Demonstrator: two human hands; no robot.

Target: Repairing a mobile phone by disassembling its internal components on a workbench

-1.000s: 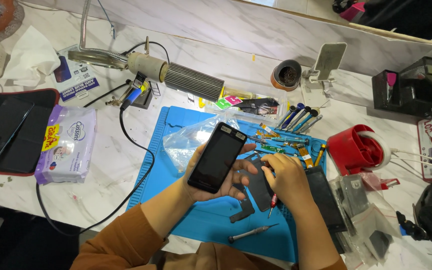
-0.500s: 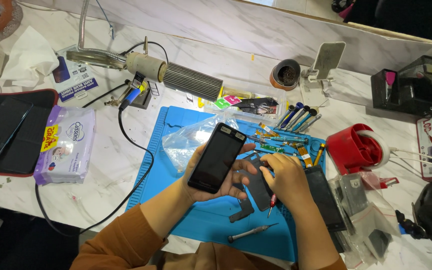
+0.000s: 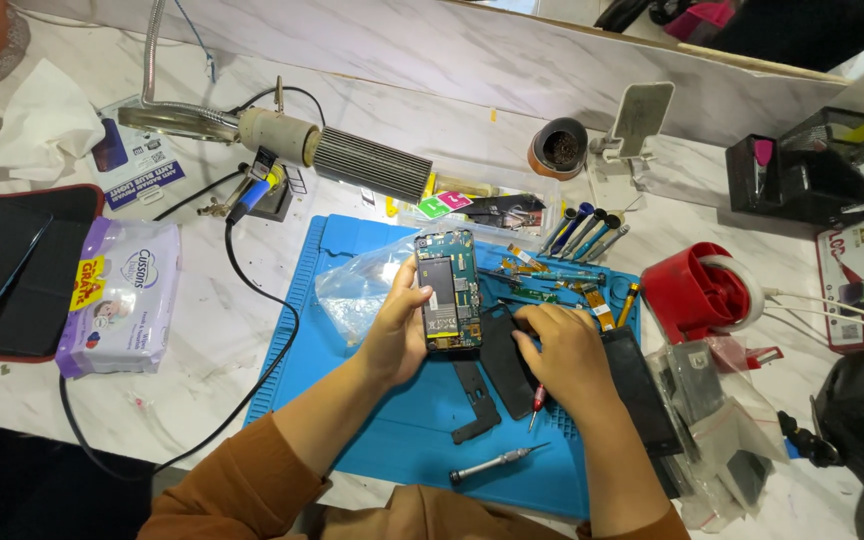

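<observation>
Flipped since a moment ago, your one opened phone [image 3: 449,290] now shows green circuit board and grey battery. Your left hand [image 3: 395,330] grips it above the blue mat [image 3: 352,420]. Your right hand [image 3: 564,355] curls around a red-tipped screwdriver [image 3: 536,405], beside one black back cover [image 3: 505,355].

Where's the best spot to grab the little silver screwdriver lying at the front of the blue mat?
Probably the thicker ridged handle of the silver screwdriver, pinched across its width from above. It lies flat on the blue mat, handle to the left and thin tip pointing up to the right, with bare mat around it. The right hand is nearest.
</observation>
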